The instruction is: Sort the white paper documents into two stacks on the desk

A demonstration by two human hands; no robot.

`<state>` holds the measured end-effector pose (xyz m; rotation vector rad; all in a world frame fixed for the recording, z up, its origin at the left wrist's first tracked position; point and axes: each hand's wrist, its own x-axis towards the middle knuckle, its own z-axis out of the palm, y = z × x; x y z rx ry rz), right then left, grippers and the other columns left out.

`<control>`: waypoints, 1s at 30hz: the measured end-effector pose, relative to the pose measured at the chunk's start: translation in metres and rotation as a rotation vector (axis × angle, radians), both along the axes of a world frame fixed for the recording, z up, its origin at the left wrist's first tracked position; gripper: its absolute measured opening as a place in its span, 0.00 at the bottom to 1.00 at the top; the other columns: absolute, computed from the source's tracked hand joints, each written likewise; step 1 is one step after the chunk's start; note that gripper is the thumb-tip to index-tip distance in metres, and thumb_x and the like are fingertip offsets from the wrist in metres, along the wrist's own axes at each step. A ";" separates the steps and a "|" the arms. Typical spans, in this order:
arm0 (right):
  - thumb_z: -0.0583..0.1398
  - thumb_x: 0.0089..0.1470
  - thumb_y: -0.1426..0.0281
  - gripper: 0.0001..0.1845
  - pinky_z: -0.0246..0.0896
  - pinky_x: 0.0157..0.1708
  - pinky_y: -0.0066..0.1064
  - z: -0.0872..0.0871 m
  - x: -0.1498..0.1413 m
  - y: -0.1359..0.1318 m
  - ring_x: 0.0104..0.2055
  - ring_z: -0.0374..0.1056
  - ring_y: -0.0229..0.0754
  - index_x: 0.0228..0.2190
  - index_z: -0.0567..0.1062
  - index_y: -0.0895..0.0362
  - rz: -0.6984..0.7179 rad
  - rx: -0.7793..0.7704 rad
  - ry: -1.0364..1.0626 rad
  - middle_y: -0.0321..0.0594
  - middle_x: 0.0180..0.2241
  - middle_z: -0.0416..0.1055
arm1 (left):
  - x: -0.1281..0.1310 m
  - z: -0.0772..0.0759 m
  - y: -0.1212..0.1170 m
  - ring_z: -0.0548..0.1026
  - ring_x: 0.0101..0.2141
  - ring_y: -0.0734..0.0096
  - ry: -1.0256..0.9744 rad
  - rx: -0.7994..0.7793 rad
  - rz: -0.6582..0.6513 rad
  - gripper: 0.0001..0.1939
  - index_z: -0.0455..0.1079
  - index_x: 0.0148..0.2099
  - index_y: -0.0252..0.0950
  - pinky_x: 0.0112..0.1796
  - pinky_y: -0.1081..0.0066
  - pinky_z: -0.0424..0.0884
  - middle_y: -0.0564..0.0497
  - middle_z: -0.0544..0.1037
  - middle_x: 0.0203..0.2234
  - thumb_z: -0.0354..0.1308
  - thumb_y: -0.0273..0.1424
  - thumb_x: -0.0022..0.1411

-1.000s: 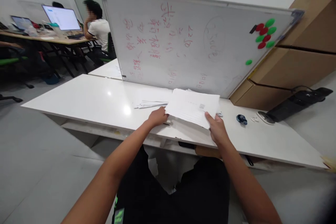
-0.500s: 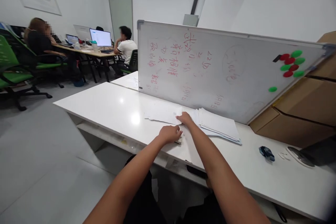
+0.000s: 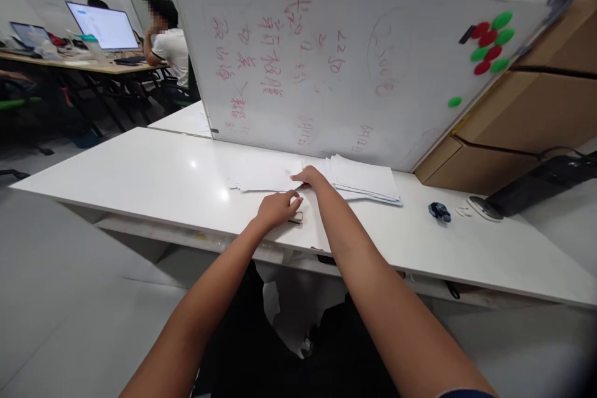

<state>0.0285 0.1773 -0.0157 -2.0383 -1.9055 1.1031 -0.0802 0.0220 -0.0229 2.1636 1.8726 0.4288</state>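
Observation:
White sheets of paper (image 3: 265, 175) lie on the white table, their right corner pinched between the thumb and fingers of my right hand (image 3: 308, 176). Just nearer to me, my left hand (image 3: 276, 208) has its fingers curled over a small pale object with a dark line (image 3: 297, 218), which looks like a stapler. Most of that object is hidden under the hand. To the right of my right hand rests a thicker stack of paper (image 3: 366, 177), with slightly fanned edges and a bluish bottom layer.
A whiteboard (image 3: 289, 62) with red writing and round magnets stands along the table's (image 3: 140, 161) back edge. Cardboard boxes (image 3: 504, 109) are stacked at the right. A dark blue item (image 3: 439, 212) and a round silver base (image 3: 485, 208) lie on the table. A person sits at a far desk.
My view has tilted down and turned right, so the whiteboard sits higher and further left. Both hands stay at the paper's corner, and the left fingers look a little more raised.

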 end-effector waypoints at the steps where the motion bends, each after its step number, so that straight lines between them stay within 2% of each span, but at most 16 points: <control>1: 0.69 0.42 0.61 0.20 0.62 0.29 0.30 0.001 0.000 0.000 0.26 0.68 0.41 0.32 0.74 0.64 0.004 -0.006 0.005 0.40 0.20 0.71 | 0.001 0.000 0.000 0.76 0.38 0.60 0.000 -0.002 0.006 0.23 0.68 0.51 0.44 0.36 0.68 0.66 0.50 0.79 0.34 0.39 0.47 0.66; 6: 0.68 0.44 0.62 0.20 0.62 0.29 0.31 0.003 0.001 0.002 0.25 0.67 0.40 0.33 0.73 0.65 0.007 -0.027 0.021 0.40 0.20 0.71 | 0.002 -0.002 0.001 0.76 0.38 0.60 -0.009 0.000 0.027 0.23 0.67 0.52 0.44 0.36 0.68 0.65 0.51 0.79 0.33 0.39 0.48 0.66; 11: 0.68 0.44 0.60 0.22 0.62 0.30 0.31 -0.004 0.005 0.003 0.28 0.69 0.42 0.35 0.72 0.65 0.008 0.024 0.013 0.42 0.23 0.72 | 0.003 -0.004 0.002 0.76 0.38 0.59 -0.016 0.006 0.056 0.23 0.68 0.52 0.43 0.37 0.67 0.65 0.49 0.79 0.35 0.40 0.48 0.66; 15: 0.64 0.48 0.59 0.29 0.62 0.37 0.32 -0.013 -0.003 -0.011 0.41 0.70 0.48 0.46 0.67 0.64 -0.006 0.198 -0.034 0.50 0.39 0.73 | 0.007 -0.006 0.002 0.76 0.37 0.58 -0.016 0.025 0.180 0.24 0.68 0.50 0.41 0.35 0.66 0.65 0.48 0.79 0.34 0.39 0.48 0.66; 18: 0.58 0.54 0.62 0.35 0.61 0.43 0.37 -0.017 -0.015 -0.031 0.48 0.66 0.51 0.58 0.55 0.62 -0.004 0.370 -0.088 0.57 0.51 0.65 | 0.011 -0.007 0.002 0.76 0.36 0.57 -0.007 0.052 0.291 0.24 0.68 0.48 0.39 0.33 0.65 0.65 0.46 0.79 0.33 0.38 0.47 0.66; 20: 0.54 0.58 0.63 0.37 0.58 0.47 0.42 -0.016 -0.014 -0.046 0.51 0.63 0.53 0.62 0.46 0.60 0.030 0.584 -0.161 0.59 0.56 0.59 | 0.012 -0.007 0.001 0.76 0.35 0.57 0.000 0.066 0.331 0.23 0.68 0.47 0.39 0.33 0.65 0.65 0.45 0.79 0.33 0.37 0.46 0.66; 23: 0.48 0.61 0.61 0.33 0.50 0.54 0.49 -0.012 0.018 -0.062 0.58 0.54 0.56 0.64 0.45 0.57 0.091 0.918 -0.259 0.58 0.62 0.49 | 0.015 -0.007 0.000 0.76 0.34 0.57 0.008 0.077 0.384 0.23 0.67 0.46 0.38 0.32 0.66 0.64 0.44 0.78 0.32 0.36 0.45 0.67; 25: 0.46 0.62 0.60 0.31 0.41 0.58 0.50 -0.013 0.057 -0.067 0.63 0.46 0.55 0.63 0.48 0.59 0.083 1.032 -0.318 0.56 0.64 0.44 | 0.016 -0.007 0.000 0.76 0.32 0.59 0.027 0.091 0.403 0.24 0.67 0.46 0.37 0.32 0.67 0.64 0.44 0.78 0.31 0.35 0.44 0.68; 27: 0.46 0.61 0.56 0.34 0.31 0.60 0.54 -0.019 0.102 -0.067 0.66 0.37 0.55 0.63 0.47 0.58 0.022 1.016 -0.384 0.52 0.66 0.41 | 0.018 -0.009 0.000 0.76 0.31 0.59 0.073 0.139 0.395 0.24 0.68 0.45 0.36 0.32 0.67 0.63 0.44 0.78 0.29 0.34 0.42 0.69; 29: 0.48 0.57 0.49 0.41 0.28 0.60 0.56 -0.030 0.140 -0.065 0.67 0.32 0.56 0.64 0.44 0.56 0.006 0.877 -0.420 0.49 0.67 0.39 | 0.019 -0.012 0.002 0.76 0.31 0.58 0.134 0.207 0.366 0.24 0.69 0.43 0.34 0.31 0.68 0.61 0.43 0.78 0.27 0.33 0.40 0.69; 30: 0.47 0.56 0.46 0.43 0.28 0.61 0.55 -0.037 0.154 -0.064 0.67 0.33 0.56 0.64 0.44 0.56 0.011 0.785 -0.423 0.49 0.67 0.40 | 0.020 -0.013 0.002 0.76 0.32 0.58 0.164 0.238 0.344 0.24 0.69 0.42 0.33 0.31 0.68 0.61 0.43 0.77 0.27 0.33 0.39 0.69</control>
